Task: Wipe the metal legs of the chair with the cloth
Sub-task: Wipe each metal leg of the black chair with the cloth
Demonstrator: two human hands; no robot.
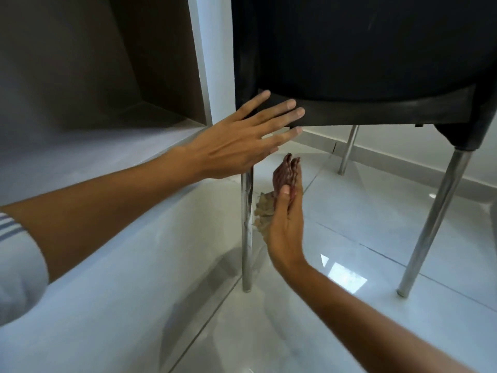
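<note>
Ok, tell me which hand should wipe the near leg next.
Right. The right hand already holds the cloth beside the near leg, about midway up it. The left hand is open and flat against the seat edge, probably steadying the chair.

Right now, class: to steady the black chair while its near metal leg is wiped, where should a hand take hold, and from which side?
Grip the chair by the seat's front rim, near the corner above the near leg, coming from the left, where the left hand already reaches. The rim is a straight, thick lip; the right hand holds the cloth beside the leg.
</note>
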